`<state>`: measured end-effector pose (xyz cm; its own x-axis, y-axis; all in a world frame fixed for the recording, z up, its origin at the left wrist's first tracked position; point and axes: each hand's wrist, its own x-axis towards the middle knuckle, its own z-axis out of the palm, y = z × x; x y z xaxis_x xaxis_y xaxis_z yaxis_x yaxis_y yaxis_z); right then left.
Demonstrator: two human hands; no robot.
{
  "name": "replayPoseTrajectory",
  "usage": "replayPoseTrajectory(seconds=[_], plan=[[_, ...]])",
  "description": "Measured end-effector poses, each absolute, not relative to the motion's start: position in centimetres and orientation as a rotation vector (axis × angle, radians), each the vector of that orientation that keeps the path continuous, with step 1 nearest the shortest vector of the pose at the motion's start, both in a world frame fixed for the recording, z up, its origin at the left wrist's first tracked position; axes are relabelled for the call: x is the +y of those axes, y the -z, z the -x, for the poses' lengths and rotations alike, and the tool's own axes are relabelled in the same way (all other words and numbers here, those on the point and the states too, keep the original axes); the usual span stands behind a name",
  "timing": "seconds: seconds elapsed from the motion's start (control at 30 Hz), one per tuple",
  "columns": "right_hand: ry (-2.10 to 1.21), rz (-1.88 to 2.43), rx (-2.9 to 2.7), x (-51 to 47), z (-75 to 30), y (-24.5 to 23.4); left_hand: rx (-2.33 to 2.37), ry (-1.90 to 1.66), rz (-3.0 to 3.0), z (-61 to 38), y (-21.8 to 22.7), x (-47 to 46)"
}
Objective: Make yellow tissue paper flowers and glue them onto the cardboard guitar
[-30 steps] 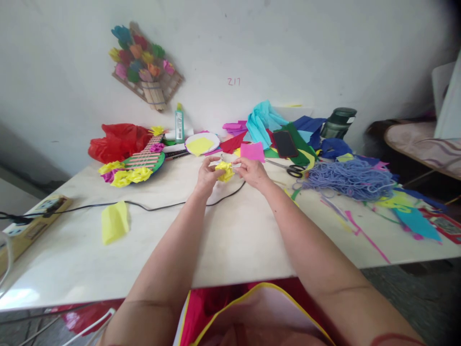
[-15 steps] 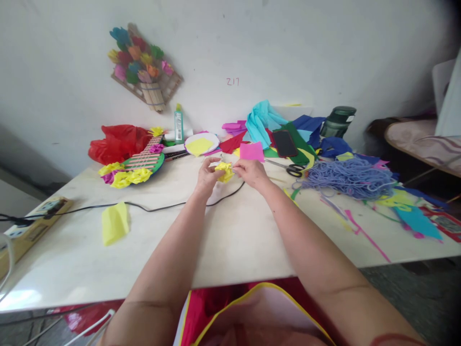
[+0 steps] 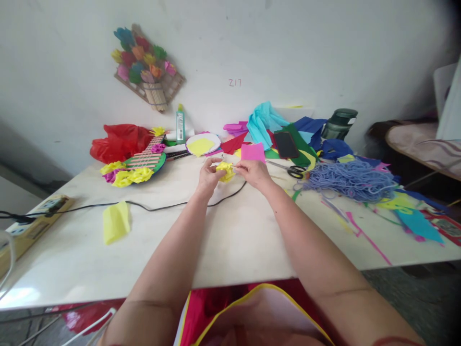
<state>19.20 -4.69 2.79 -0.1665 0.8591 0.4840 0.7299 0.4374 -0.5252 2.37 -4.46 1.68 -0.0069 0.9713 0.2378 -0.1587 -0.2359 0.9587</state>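
Observation:
Between thumb and fingers, my left hand [image 3: 210, 177] grips a crumpled yellow crepe-paper flower [image 3: 226, 171] over the middle of the table. My right hand [image 3: 254, 172] is closed in a pinch at the flower's right edge; the exact spot under its fingertips is too small to make out. Just behind the right hand lies a pink paper square [image 3: 252, 153]. Black-handled scissors [image 3: 296, 171] rest to its right. On the left is a green, stringed, guitar-like craft [image 3: 149, 161] trimmed with yellow and purple paper flowers.
A black cable [image 3: 165, 208] crosses the table [image 3: 151, 269] from a power strip [image 3: 43, 216]. A folded yellow paper [image 3: 116, 223] lies at left. To the right are blue-purple yarn [image 3: 353, 180], a phone [image 3: 286, 144] and a dark green bottle [image 3: 340, 124]. A glue bottle [image 3: 180, 125] stands behind.
The whole view has shifted slightly. Both hands stay at the yellow flower, with only slight finger movement; nothing has been let go.

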Motion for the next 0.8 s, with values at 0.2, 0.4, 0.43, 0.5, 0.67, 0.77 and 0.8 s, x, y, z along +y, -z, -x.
replayPoseTrajectory(seconds=[0.2, 0.4, 0.43, 0.5, 0.67, 0.77, 0.8], plan=[[0.129, 1.601, -2.11, -6.1, -18.8, -4.4, 0.966, -1.442, -1.301, -2.5, -1.4, -4.3], [0.148, 1.576, -2.134, -5.8, -18.7, -4.0, 0.978, -1.387, -1.294, -2.3, -1.6, -4.6], [0.132, 1.556, -2.13, -5.6, -18.8, -3.9, 0.972, -1.385, -1.289, -2.3, -1.7, -4.7], [0.08, 1.519, -2.118, -5.3, -19.1, -3.5, 0.961, -1.379, -1.288, -2.3, -1.8, -4.8], [-0.189, 1.425, -2.068, -4.7, -19.7, -3.1, 0.948, -1.362, -1.295, -2.4, -1.9, -4.9], [-0.389, 1.316, -2.038, -4.4, -19.8, -2.9, 0.946, -1.359, -1.293, -2.4, -1.9, -4.9], [-0.442, 1.275, -2.027, -4.3, -19.9, -2.8, 0.946, -1.359, -1.297, -2.4, -1.9, -4.9]])
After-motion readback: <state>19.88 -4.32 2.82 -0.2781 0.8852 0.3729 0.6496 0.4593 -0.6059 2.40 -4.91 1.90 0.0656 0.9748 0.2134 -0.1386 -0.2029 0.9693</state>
